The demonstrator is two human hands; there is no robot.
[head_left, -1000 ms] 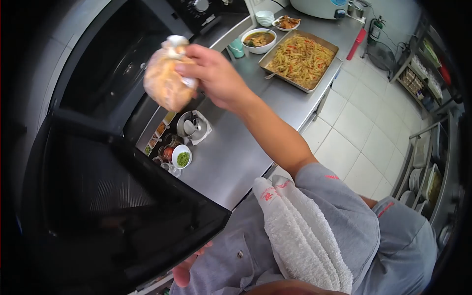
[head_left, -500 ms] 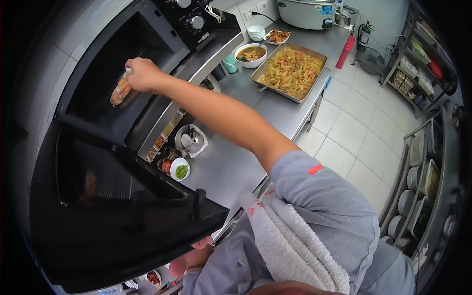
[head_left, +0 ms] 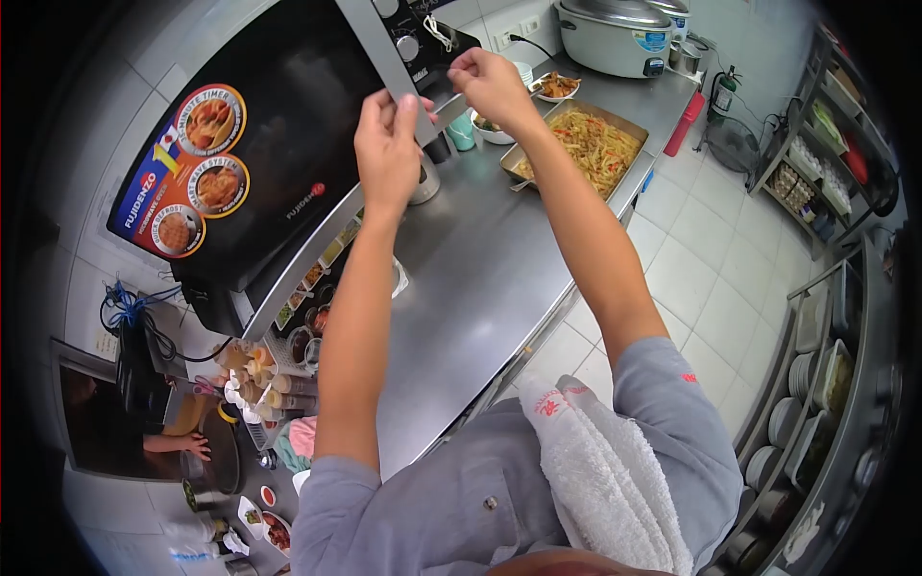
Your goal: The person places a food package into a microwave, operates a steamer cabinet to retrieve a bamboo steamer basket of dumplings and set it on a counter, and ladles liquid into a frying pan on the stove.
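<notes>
The microwave door (head_left: 279, 125) is nearly or fully closed, its sticker-covered front facing me. My left hand (head_left: 389, 144) is wrapped around the silver handle (head_left: 379, 58) at the door's right edge. To the right, my right hand (head_left: 488, 86) hangs in the air near the control panel (head_left: 408, 46), fingers drawn together; whether anything small is between them is too small to tell. The bagged food is out of sight. A metal tray of noodle-like food (head_left: 595, 144) lies on the steel counter (head_left: 461, 278) beyond my right forearm.
A rice cooker (head_left: 615, 38) and a plate of browned food (head_left: 555, 86) stand at the counter's far end. Sauce bottles (head_left: 269, 384) are below the microwave. Another person's hand (head_left: 197, 445) shows through an opening at lower left. Shelves with plates (head_left: 783, 422) line the right.
The microwave door has swung from open to closed or nearly so. My right hand has left the microwave's inside without the bag. My left hand has moved up onto the handle.
</notes>
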